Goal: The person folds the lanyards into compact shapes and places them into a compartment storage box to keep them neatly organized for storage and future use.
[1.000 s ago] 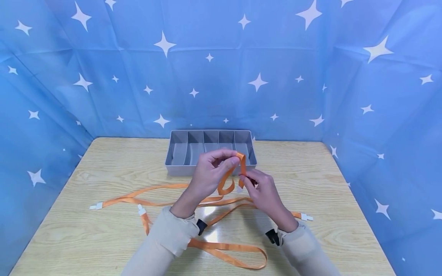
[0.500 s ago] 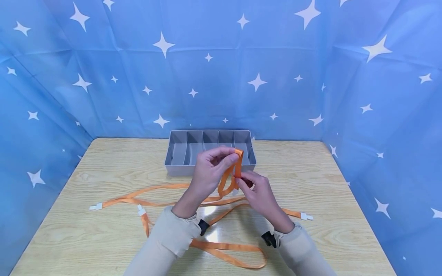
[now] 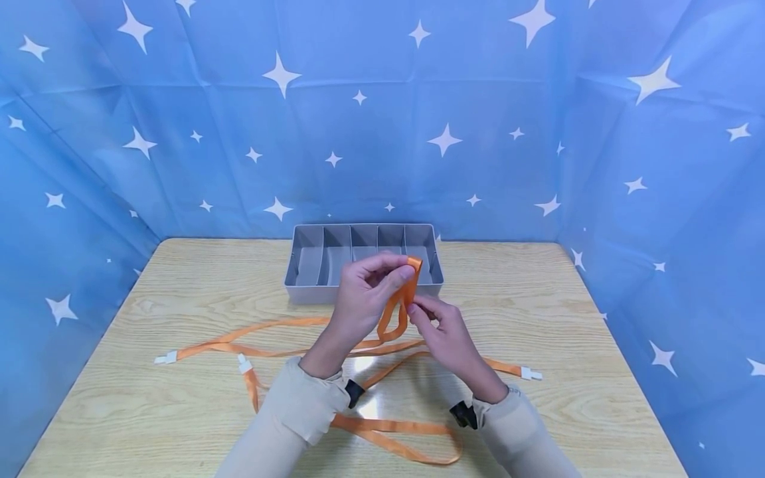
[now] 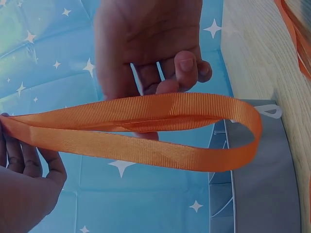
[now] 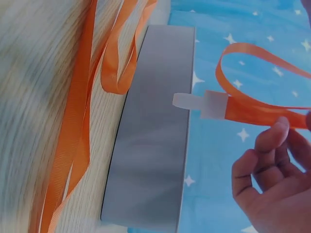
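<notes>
Between the two hands hangs an orange lanyard [image 3: 411, 287], looped and folded, in front of a grey divided tray. My left hand [image 3: 364, 295] pinches its top fold between thumb and fingers. Lower down, my right hand [image 3: 445, 328] pinches the strap beside the hanging loop. In the right wrist view, the lanyard's white plastic clip [image 5: 214, 104] sticks out past the right hand's fingers [image 5: 272, 141]; the head view does not show this clip. The left wrist view shows the strap's long loop [image 4: 194, 158], with the right hand [image 4: 150, 43] behind it.
The grey tray [image 3: 317, 294] with several compartments stands at the table's back edge. More orange lanyards lie spread on the wooden table [image 3: 197, 292], their white clips [image 3: 530, 374] at left and right. A loop [image 3: 412, 428] lies near the front. Blue starry cloth surrounds the table.
My right hand has moved slightly left, bringing its strap against the part hanging from the left hand. The held clip has gone out of sight in the head view. The left hand has barely moved.
</notes>
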The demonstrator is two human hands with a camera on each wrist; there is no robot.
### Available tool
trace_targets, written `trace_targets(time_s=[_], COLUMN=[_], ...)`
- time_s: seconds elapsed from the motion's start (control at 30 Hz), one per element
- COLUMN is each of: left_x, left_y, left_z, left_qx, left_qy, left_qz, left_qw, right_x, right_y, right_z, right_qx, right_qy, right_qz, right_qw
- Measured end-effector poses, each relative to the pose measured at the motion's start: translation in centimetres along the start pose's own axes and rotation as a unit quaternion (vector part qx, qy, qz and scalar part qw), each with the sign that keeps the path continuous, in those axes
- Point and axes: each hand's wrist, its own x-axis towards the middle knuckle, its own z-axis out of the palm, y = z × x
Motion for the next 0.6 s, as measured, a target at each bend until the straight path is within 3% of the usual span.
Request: trace_targets(time_s=[0.23,0.6], left_x=[0.0,0.2], left_y=[0.0,-0.1], left_z=[0.1,0.4], left_qx=[0.005,0.005], left_qy=[0.006,0.032], left_qz=[-0.001,0.001], left_qw=[1.0000,0.9995], right_x=[-0.2,-0.1], right_y=[0.8,-0.2], right_z=[0.0,1.0], right_qx=[0.033,0.010], right_qy=[-0.003,0.019], right_qz=[-0.004,-0.027], right_qw=[0.999,0.999])
